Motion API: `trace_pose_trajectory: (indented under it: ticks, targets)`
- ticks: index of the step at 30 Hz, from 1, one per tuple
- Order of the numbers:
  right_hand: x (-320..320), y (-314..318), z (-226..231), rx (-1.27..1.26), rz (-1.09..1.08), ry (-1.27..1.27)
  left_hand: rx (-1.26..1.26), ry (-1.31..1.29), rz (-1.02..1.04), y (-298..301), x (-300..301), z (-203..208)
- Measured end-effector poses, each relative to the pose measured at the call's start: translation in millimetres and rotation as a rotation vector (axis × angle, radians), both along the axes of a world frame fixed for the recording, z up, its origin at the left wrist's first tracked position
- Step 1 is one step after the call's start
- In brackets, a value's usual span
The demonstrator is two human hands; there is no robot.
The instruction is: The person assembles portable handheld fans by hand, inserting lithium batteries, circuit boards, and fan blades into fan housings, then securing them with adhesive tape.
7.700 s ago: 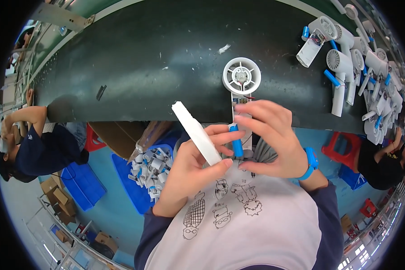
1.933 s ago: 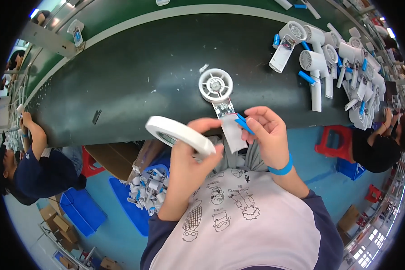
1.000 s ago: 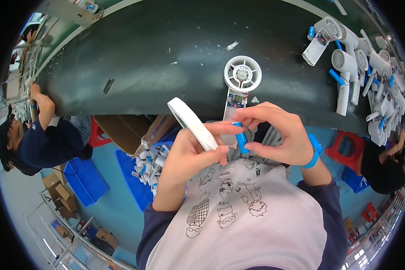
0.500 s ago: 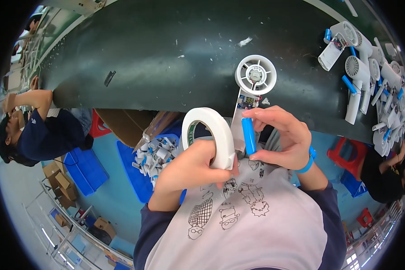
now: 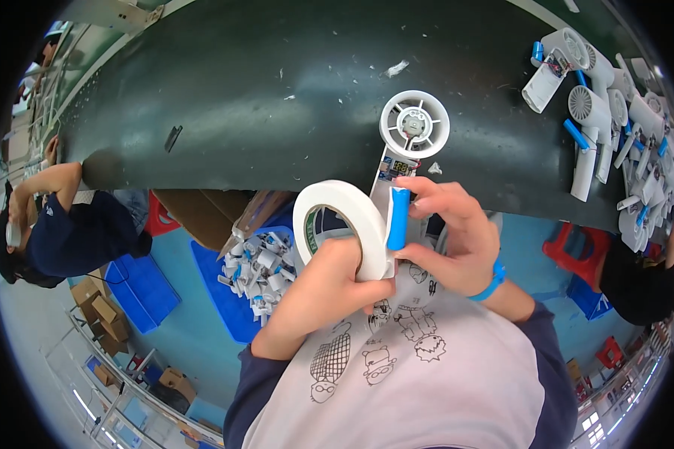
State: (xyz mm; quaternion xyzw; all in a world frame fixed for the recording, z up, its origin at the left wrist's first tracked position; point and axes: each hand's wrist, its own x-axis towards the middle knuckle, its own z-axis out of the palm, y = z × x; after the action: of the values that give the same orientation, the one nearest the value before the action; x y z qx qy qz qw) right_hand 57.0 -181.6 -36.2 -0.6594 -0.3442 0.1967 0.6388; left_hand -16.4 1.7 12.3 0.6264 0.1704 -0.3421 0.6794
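My left hand (image 5: 322,288) is closed around a roll of white tape (image 5: 368,213), with the fingers through its core. Between the thumb and fingertips of my right hand (image 5: 460,251) is a blue cylindrical battery (image 5: 401,218), held upright beside the roll. A white strip runs along the battery's left side, close against the tape. Just beyond my hands, a white handheld fan (image 5: 413,126) lies at the table edge with its handle open, showing a circuit board (image 5: 395,166). The lower part of the handle is hidden behind the roll and battery.
Several white fan bodies (image 5: 590,108) with blue batteries are heaped on the dark table (image 5: 240,97) at right. A blue bin (image 5: 232,318) of white and blue parts stands below the table edge at left. One person (image 5: 90,224) sits at left, another (image 5: 636,280) at right.
My right hand has brought the battery left, up against the tape roll. A white strip now shows along its side. The roll has shifted slightly left.
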Motion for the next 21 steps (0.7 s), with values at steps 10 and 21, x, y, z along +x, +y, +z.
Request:
trace_pose_trajectory:
  ticks: [10,21]
  targets:
    - [-19.4,-6.4,-8.4,0.132,-0.395,0.043,-0.028,-0.158,0.166,-3.8,-36.5,-24.3]
    - [1.4,-26.6,34.0,-0.458,-0.05,-0.497,-0.43,-0.208,0.37,-38.1,-32.0,-46.6]
